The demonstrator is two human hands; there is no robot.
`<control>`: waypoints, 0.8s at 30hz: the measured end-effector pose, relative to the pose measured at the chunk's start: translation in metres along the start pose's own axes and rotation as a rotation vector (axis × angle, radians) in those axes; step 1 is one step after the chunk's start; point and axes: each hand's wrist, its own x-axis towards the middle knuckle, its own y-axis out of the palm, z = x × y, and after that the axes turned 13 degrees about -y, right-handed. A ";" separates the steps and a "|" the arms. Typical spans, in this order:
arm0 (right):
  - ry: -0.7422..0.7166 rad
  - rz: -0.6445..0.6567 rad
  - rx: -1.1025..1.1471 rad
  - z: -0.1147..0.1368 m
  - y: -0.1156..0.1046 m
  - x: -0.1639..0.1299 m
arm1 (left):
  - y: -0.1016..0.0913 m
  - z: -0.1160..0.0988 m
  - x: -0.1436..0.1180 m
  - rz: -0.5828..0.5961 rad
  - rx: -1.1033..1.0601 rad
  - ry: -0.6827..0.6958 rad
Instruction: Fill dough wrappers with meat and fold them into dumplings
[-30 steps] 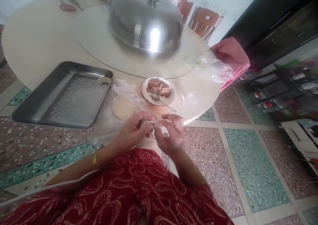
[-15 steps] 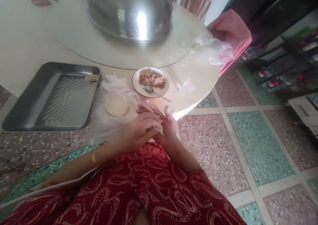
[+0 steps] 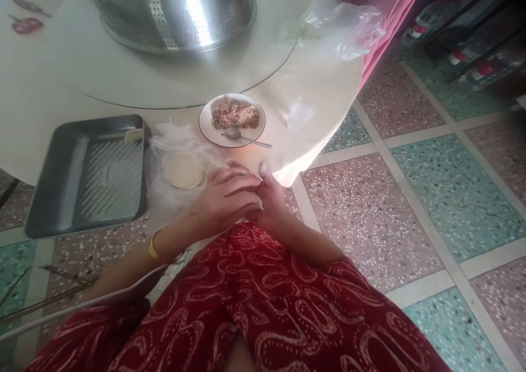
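A person in red patterned clothing is sitting at a round table's edge (image 3: pixel 316 142), pressing both hands together just off it. The left hand (image 3: pixel 224 196) is lying flat over the right hand (image 3: pixel 269 207), palms closed against each other — whatever is between them is hidden. A stack of round dough wrappers (image 3: pixel 183 169) is sitting at ten o'clock from the hands, nearer the left one. A plate of filling (image 3: pixel 232 120) with a spoon (image 3: pixel 246 137) is lying at twelve o'clock — a metal tray (image 3: pixel 61 186) farther left.

Home dining area: beyond my hands, a round table (image 3: pixel 49 114) bearing a steel food cover (image 3: pixel 172 10), 1 plate of filling (image 3: pixel 232 121) and 1 metal tray (image 3: pixel 88 175); terrazzo floor tiles (image 3: pixel 411 196) to their right.
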 end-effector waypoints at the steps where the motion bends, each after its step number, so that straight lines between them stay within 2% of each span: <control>1: 0.015 -0.012 0.051 0.001 0.001 -0.001 | 0.000 0.000 0.001 0.017 -0.006 0.003; 5: 0.093 -0.050 0.231 0.006 0.005 -0.003 | 0.001 0.001 0.009 0.072 -0.038 0.075; 8: 0.089 -0.039 0.221 0.006 0.006 -0.003 | 0.001 0.000 0.015 0.141 -0.044 0.118; 13: 0.012 0.016 0.142 0.006 0.004 -0.005 | 0.004 -0.003 0.018 0.208 -0.068 0.053; 18: 0.015 -0.023 0.090 0.013 0.002 -0.010 | -0.001 -0.005 0.015 0.121 -0.074 -0.001; 24: 0.070 0.013 0.173 0.018 0.002 -0.011 | -0.004 -0.010 0.011 0.025 0.023 0.010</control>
